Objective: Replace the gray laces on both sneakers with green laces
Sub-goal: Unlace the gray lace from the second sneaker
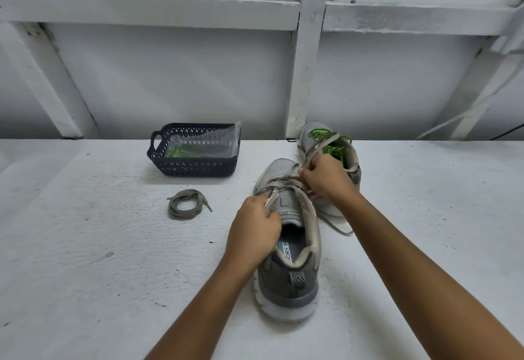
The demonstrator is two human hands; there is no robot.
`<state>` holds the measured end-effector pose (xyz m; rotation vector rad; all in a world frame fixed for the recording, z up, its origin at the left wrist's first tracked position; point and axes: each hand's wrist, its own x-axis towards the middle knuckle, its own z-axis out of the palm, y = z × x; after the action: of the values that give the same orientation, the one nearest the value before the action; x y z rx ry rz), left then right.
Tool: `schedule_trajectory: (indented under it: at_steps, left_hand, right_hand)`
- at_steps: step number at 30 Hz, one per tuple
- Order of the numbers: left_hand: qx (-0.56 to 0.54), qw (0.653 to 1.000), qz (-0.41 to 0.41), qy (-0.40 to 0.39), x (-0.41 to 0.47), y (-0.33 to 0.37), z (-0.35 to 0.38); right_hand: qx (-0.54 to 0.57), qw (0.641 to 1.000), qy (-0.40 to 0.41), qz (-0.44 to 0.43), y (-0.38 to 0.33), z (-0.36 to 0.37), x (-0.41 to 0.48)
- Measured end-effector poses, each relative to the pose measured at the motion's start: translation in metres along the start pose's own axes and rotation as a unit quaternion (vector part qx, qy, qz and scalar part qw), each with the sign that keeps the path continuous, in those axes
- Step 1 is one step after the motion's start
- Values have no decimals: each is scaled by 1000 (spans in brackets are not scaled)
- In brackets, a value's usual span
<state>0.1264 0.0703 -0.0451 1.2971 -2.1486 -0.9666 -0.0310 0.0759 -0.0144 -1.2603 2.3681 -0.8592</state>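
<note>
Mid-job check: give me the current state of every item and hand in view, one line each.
Near gray mesh sneaker: upright, gray lace partly loosened.
Far gray sneaker: green laces in.
Coiled loose gray lace: lying on the surface.
Dark plastic basket: holds a clear bag.
Left hand: gripping the near sneaker.
Right hand: pinching gray lace.

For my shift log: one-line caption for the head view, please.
Both hands, left hand and right hand, pull the gray lace from the near gray sneaker; far gray sneaker already green-laced.

left hand [255, 229]: fingers curled, gripping | right hand [326, 178]: pinching, arm extended
</note>
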Motion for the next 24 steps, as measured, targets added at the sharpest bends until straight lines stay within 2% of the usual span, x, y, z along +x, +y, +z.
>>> schedule_trajectory:
  at_steps: [3,6,8,11,13,16,20,24]
  left_hand:
    - [-6,1000,-1,5,-1,0,0]
    - [-8,1000,0,7,0,0,0]
    - [-7,1000,-1,8,0,-1,1]
    - [-6,1000,0,8,1,0,0]
    - [-6,1000,1,8,1,-1,1]
    - [-9,1000,5,12,2,-3,1]
    - [-9,1000,7,13,2,-3,3]
    - [-8,1000,6,6,4,-6,3]
  right_hand:
    - [109,989,100,14,-4,-15,7]
    - [151,971,184,-1,-7,-29,10]
    - [134,979,153,0,-7,-27,7]
    - [104,994,1,22,-2,-13,0]
    - [14,999,-49,7,1,-7,-4]
    - [-33,999,-28,-24,0,-2,-6]
    - [55,998,38,-12,1,-6,0]
    - [128,980,152,-15,-2,-25,1]
